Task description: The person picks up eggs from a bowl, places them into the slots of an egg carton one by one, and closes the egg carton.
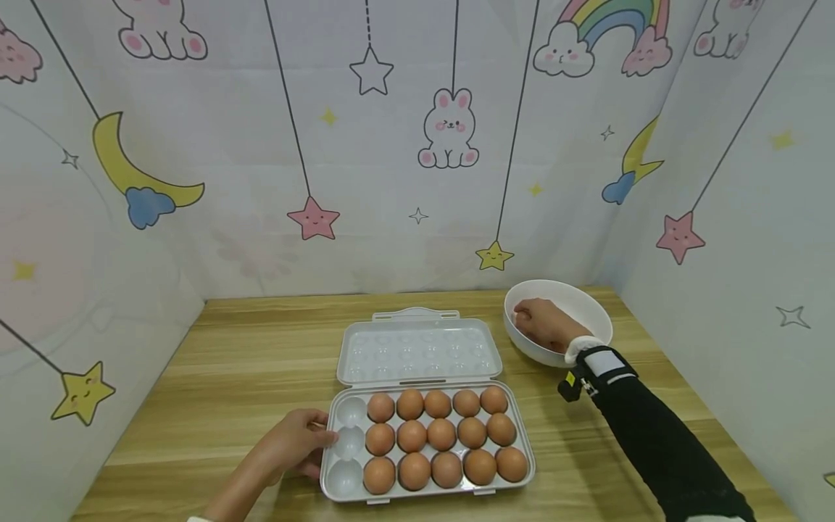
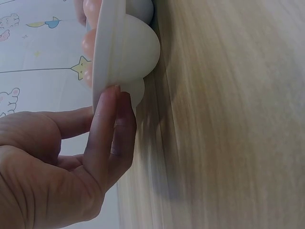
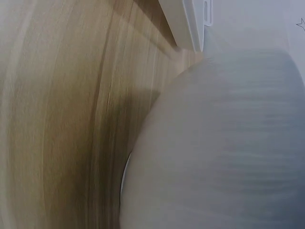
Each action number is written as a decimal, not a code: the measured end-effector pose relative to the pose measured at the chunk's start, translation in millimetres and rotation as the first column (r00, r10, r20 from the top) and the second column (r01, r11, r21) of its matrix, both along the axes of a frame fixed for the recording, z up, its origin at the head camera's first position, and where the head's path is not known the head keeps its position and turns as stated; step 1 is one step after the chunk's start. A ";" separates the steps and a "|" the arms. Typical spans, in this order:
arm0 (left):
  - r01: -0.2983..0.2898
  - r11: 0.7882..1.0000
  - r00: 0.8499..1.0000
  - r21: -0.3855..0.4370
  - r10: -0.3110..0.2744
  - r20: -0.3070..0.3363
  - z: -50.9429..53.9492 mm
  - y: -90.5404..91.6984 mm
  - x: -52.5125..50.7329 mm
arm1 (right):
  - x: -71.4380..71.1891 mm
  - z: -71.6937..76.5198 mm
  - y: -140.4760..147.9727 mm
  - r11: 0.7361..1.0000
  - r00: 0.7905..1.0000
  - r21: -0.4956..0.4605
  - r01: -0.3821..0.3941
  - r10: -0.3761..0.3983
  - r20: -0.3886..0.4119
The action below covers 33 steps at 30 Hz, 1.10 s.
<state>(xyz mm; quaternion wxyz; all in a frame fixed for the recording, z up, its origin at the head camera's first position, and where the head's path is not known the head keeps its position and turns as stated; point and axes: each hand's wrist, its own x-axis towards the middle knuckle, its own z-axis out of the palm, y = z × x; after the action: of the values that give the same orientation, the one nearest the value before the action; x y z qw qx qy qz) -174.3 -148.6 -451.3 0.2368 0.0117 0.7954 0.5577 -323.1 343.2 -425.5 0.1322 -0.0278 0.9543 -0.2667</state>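
A white plastic egg carton lies open on the table, its lid folded back. Brown eggs fill most of its hollows; the three at its left end are bare. My left hand grips the carton's left edge. In the left wrist view, the left hand has its thumb on one side of the rim and fingers beneath. My right hand reaches into a white bowl, fingers curled; whether they hold something is hidden. The right wrist view shows only the blurred bowl wall, not the hand.
The wood-grain table meets patterned cloth walls at the back and both sides. The bowl stands at the back right, beside the carton's lid. A black sleeve with a strapped camera covers the right forearm.
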 end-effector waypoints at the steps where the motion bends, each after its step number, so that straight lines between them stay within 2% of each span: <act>1: -0.002 1.000 1.000 -0.004 0.002 -0.001 0.0 0.2 -0.1 | 0.7 0.8 0.4 1.000 1.000 -0.011 -0.002 0.002 -0.003; 7: -0.007 1.000 1.000 -0.030 0.007 -0.005 1.7 1.2 -0.3 | 4.1 7.5 0.5 0.998 1.000 -0.059 -0.004 0.003 -0.022; 15: 0.009 1.000 1.000 -0.020 -0.009 -0.011 3.4 0.8 0.0 | 4.0 10.5 2.2 0.999 0.993 0.029 -0.039 0.042 -0.109; 27: -0.002 1.000 1.000 -0.020 0.002 -0.008 3.3 1.6 0.4 | 4.6 16.5 3.2 0.998 0.989 0.055 -0.023 0.031 -0.143; 33: -0.003 1.000 1.000 -0.031 0.003 -0.010 3.9 1.8 -0.5 | 7.9 24.2 4.6 0.995 0.967 0.091 -0.052 0.073 -0.246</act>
<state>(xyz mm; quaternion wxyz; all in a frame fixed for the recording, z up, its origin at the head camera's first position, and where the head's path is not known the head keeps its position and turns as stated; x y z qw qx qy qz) -174.8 -146.9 -447.4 0.2323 0.0096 0.8051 0.5458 -315.2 347.8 -401.3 0.0208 -0.0854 0.9723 -0.2167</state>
